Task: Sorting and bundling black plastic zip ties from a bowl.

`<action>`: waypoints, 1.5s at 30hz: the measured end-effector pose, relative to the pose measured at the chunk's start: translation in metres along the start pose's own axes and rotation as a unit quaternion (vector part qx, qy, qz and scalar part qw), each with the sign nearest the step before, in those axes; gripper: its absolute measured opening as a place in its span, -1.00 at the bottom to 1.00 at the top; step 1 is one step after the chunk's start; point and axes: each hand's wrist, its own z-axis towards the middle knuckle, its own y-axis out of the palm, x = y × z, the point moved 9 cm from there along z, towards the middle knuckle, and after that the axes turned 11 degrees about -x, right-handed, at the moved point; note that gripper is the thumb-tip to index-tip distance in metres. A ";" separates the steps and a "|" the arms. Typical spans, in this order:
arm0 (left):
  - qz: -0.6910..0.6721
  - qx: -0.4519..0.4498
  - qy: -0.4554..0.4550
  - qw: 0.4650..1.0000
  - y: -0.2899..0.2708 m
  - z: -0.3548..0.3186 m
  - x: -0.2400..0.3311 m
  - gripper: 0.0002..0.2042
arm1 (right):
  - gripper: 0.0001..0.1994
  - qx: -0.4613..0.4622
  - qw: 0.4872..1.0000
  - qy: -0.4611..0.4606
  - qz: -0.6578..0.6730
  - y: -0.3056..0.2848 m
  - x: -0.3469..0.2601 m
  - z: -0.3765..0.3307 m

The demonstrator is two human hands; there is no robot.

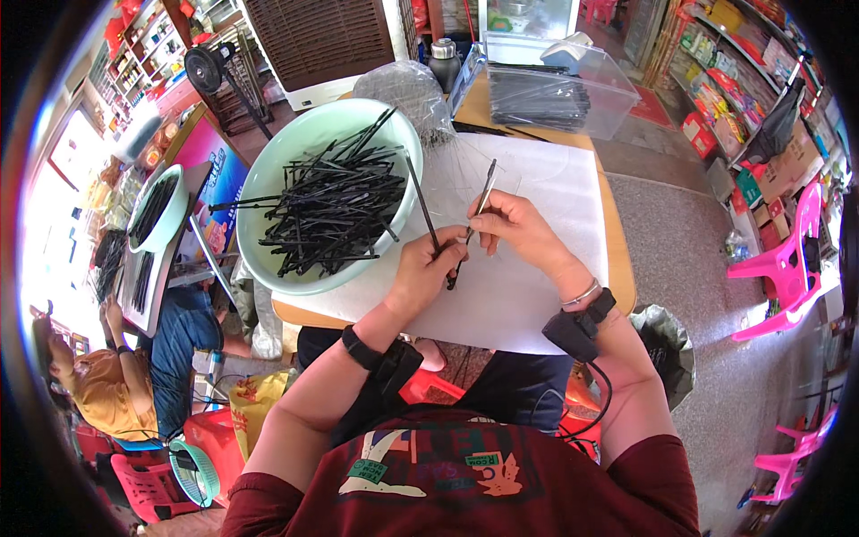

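Holding one black rod (424, 204) pinched in your left hand (424, 273), your right hand (516, 225) fingers close on a second rod (483, 199) over the white sheet (546, 224). The clear bin (573, 89) holds finished rods; the pale green basin (304, 179) remains heaped.

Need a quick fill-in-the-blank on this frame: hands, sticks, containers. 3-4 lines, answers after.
1. The left hand grips a thin black ____.
2. The loose pile of black sticks lies in a pale green ____.
3. The neatly stacked sticks at the far end of the table sit in a clear plastic ____.
4. The right hand pinches a stick above a white ____ spread on the table.

Missing words: stick; basin; box; sheet
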 end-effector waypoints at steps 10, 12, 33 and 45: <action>0.101 0.021 0.030 0.994 -0.001 -0.001 0.009 -0.82 | -0.80 0.063 0.979 -0.045 -0.187 0.005 -0.007 0.000; 0.099 0.018 0.045 0.994 0.000 0.001 0.007 -0.81 | -0.80 0.018 0.997 0.050 -0.055 0.002 0.009 0.005; 0.184 0.026 0.036 0.982 -0.028 -0.039 0.012 -0.83 | -0.84 0.303 0.811 0.196 -0.461 -0.118 -0.002 -0.067; 0.180 0.008 0.069 0.981 -0.024 -0.041 0.020 -0.85 | -0.85 0.037 0.807 0.050 -0.588 -0.022 -0.008 -0.007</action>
